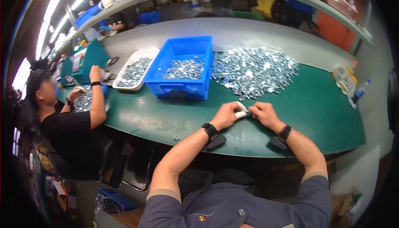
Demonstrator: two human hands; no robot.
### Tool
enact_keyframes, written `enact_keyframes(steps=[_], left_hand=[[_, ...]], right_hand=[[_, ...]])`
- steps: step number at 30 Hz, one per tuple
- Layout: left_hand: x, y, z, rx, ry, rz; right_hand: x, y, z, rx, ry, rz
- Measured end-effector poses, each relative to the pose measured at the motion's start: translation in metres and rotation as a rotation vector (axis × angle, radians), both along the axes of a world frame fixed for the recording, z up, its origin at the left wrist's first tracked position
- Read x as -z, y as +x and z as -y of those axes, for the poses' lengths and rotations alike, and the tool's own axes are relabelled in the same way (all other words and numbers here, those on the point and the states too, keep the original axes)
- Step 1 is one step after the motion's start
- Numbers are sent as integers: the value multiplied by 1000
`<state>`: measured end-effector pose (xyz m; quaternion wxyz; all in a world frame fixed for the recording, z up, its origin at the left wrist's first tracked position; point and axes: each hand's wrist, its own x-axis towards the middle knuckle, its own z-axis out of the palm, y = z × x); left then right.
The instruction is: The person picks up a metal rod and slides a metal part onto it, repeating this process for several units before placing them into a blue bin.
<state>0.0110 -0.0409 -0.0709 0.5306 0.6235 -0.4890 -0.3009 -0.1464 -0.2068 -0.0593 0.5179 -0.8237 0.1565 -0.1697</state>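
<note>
Hands, left (226, 115) and right (262, 113), pinch one small part (248, 113) together (fingertips closed on it), bin (183, 87) partly filled, large pile (253, 70) unsorted.

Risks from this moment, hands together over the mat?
1. Left hand and right hand pinch a small part in the air; it may drop onto the green mat.
2. The loose heap of metal pieces lies unboxed beside the blue bin; a forearm sweep could scatter it.
</note>
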Motion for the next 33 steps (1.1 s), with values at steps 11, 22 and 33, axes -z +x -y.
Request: enact_keyframes(steps=[11, 22, 33], left_hand=[[-5, 5, 8, -78, -18, 105], [-6, 6, 4, -73, -31, 82], [-23, -2, 5, -118, 100, 24]], right_hand=[[-2, 1, -12, 123, -123, 36], [-16, -2, -28, 155, -457, 113], [-8, -1, -4, 52, -294, 123]])
